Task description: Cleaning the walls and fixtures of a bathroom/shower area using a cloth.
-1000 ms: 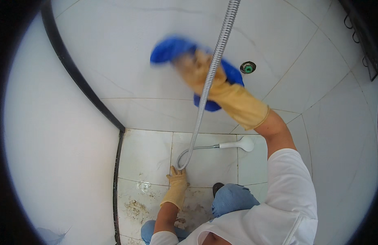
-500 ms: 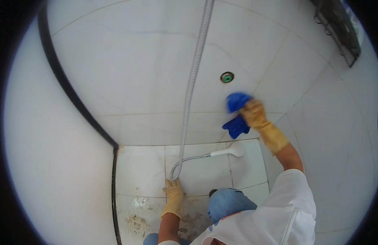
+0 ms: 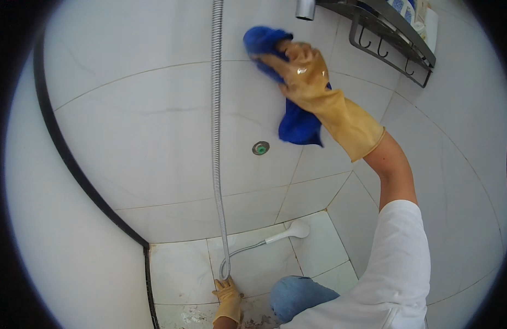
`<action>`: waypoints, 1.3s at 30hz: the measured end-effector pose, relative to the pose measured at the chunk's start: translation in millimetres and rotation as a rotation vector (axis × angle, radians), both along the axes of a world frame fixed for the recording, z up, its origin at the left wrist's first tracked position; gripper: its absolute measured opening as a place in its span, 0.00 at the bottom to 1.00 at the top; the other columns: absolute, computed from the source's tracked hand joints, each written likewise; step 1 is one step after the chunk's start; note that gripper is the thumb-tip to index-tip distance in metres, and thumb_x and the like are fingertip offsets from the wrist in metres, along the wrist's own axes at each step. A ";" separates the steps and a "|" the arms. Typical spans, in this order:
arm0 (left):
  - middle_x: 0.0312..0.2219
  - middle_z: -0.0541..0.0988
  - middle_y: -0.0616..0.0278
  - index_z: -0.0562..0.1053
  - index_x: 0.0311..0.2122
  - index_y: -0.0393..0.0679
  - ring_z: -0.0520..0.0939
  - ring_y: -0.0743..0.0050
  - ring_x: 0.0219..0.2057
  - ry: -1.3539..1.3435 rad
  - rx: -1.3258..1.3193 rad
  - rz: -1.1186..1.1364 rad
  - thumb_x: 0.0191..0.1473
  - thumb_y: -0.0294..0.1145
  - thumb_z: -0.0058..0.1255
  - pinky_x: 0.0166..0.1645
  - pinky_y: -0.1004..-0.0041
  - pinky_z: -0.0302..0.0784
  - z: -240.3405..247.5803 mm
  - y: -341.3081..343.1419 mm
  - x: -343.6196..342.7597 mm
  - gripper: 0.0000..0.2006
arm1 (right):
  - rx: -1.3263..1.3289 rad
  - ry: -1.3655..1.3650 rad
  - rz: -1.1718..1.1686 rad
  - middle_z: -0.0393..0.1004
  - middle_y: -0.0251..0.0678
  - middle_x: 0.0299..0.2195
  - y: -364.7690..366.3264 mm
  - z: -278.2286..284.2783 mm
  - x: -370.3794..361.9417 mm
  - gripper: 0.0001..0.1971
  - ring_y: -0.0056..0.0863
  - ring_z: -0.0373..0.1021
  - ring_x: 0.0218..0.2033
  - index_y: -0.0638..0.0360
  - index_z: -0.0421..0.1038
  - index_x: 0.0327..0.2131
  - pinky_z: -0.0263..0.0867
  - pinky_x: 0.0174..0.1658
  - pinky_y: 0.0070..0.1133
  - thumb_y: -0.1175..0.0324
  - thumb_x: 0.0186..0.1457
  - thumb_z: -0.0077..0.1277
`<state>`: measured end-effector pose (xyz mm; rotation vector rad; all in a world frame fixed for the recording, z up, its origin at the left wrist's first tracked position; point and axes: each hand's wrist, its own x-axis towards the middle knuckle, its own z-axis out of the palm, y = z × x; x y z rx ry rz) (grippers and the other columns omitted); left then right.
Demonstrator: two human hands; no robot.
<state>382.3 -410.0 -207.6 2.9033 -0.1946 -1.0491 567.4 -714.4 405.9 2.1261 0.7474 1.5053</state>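
Note:
A blue cloth (image 3: 300, 125) is bunched in my right hand (image 3: 305, 77), which wears a yellow rubber glove and presses it against the white tiled wall (image 3: 171, 131). One part of the cloth sticks out past my fingertips; another hangs below the palm. Down on the floor tiles (image 3: 179, 266), my left hand (image 3: 228, 300) in a matching glove lies flat with its fingers spread. Close to those fingertips is the lower loop of a metal shower hose (image 3: 217, 109). The hose runs down the wall and ends at a white hand shower (image 3: 298, 229) lying on the floor.
At upper right, a dark corner shelf (image 3: 396, 33) with hooks carries several items. A metal spout (image 3: 305, 9) shows beside it. A round wall fitting with a green centre (image 3: 260, 148) sits below the cloth. Black edging (image 3: 72, 148) runs along the left; brownish dirt (image 3: 193, 317) marks the near floor.
My right hand has carried the cloth upward, from below the round wall fitting to well above it. The view has tilted up, bringing in more shelf. My left hand stays on the floor.

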 end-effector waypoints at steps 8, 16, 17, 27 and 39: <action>0.72 0.43 0.59 0.38 0.73 0.56 0.35 0.44 0.72 0.050 0.033 -0.010 0.48 0.58 0.64 0.66 0.32 0.47 -0.9 -2.8 0.8 0.57 | 0.500 -0.175 -0.353 0.67 0.50 0.52 -53.4 26.6 -7.0 0.38 0.51 0.67 0.52 0.38 0.65 0.61 0.66 0.55 0.39 0.70 0.43 0.61; 0.72 0.43 0.56 0.38 0.73 0.52 0.36 0.42 0.72 0.055 0.010 -0.014 0.47 0.54 0.66 0.66 0.35 0.50 -6.6 4.4 3.0 0.58 | 0.724 -0.171 -0.530 0.65 0.62 0.52 -44.4 0.3 -11.0 0.40 0.57 0.66 0.53 0.54 0.55 0.66 0.67 0.55 0.38 0.70 0.48 0.57; 0.72 0.43 0.56 0.38 0.73 0.52 0.36 0.42 0.72 0.058 0.011 -0.019 0.47 0.54 0.66 0.66 0.35 0.50 -7.4 5.6 1.1 0.58 | 0.724 -0.170 -0.536 0.65 0.62 0.52 -44.5 4.5 -12.8 0.40 0.57 0.66 0.53 0.54 0.55 0.66 0.67 0.55 0.38 0.70 0.48 0.57; 0.72 0.44 0.54 0.36 0.73 0.50 0.35 0.40 0.72 0.099 0.093 -0.078 0.48 0.61 0.62 0.66 0.35 0.52 0.3 -3.9 5.8 0.59 | 0.756 -0.100 -0.449 0.62 0.62 0.55 -83.3 21.7 -21.0 0.39 0.59 0.66 0.54 0.45 0.53 0.67 0.69 0.55 0.37 0.62 0.51 0.56; 0.72 0.43 0.57 0.33 0.72 0.50 0.34 0.39 0.71 0.116 0.119 -0.078 0.46 0.63 0.62 0.66 0.36 0.53 -2.1 -8.1 11.5 0.62 | 0.722 -0.041 -0.745 0.68 0.53 0.50 -213.5 -9.8 -53.2 0.45 0.51 0.68 0.51 0.51 0.55 0.67 0.70 0.52 0.37 0.63 0.43 0.65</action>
